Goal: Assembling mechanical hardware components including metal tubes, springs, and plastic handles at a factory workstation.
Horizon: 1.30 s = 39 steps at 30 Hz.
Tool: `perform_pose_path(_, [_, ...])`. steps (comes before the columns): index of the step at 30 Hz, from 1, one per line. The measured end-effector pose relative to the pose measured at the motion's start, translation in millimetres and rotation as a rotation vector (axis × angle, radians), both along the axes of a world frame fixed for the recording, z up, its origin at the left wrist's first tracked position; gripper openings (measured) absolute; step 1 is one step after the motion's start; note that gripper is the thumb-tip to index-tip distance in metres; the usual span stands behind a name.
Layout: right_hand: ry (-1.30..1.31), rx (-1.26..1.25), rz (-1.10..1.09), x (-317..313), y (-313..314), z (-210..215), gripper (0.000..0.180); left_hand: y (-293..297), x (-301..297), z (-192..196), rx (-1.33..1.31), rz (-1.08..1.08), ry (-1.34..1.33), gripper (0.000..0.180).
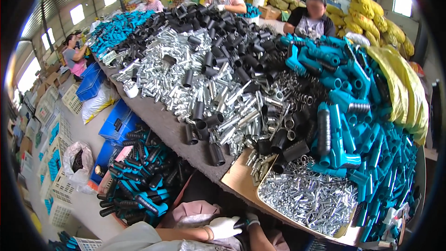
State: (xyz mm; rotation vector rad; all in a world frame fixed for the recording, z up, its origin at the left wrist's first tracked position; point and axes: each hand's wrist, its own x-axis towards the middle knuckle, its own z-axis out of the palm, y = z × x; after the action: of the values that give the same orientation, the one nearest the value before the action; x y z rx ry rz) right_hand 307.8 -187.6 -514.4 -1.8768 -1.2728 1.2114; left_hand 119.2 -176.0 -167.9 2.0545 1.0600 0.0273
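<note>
At the bottom edge, below the table's front edge, my left hand in a white glove is curled around a small black part. My right hand, also gloved, meets it from the right and touches the same part; most of it is hidden. Just above them lies a shallow cardboard tray filled with small silver metal fittings. Beyond it the table holds heaps of black rubber sleeves, silver tubes and teal plastic handles.
A bin of assembled teal-and-black handles stands on the floor at the lower left, with blue crates beside it. Three people sit at the table's far side and another at the left. Yellow sacks are piled at the right.
</note>
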Motion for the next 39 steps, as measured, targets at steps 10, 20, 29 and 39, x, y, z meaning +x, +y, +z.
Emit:
perform_pose_path(10, [0.085, 0.217, -0.549, -59.3, 5.1, 253.5, 0.026, -2.2, 16.3, -93.8, 0.048, -0.010, -0.155, 0.031])
perform_pose_path(20, [-0.013, 0.295, -0.503, -43.9, 16.9, 237.8, 0.029, -12.5, 27.9, -111.6, 0.033, 0.038, -0.096, 0.027])
perform_pose_path(29, [0.781, -0.009, -0.439, -13.2, -0.5, 296.1, 0.058, 26.7, -0.5, 30.1, -0.023, -0.105, -0.003, 0.031])
perform_pose_path(39, [1.028, -0.167, -0.467, 44.6, -46.9, 237.1, 0.039, 9.5, -224.6, 275.4, 0.460, 0.439, -0.349, 0.048])
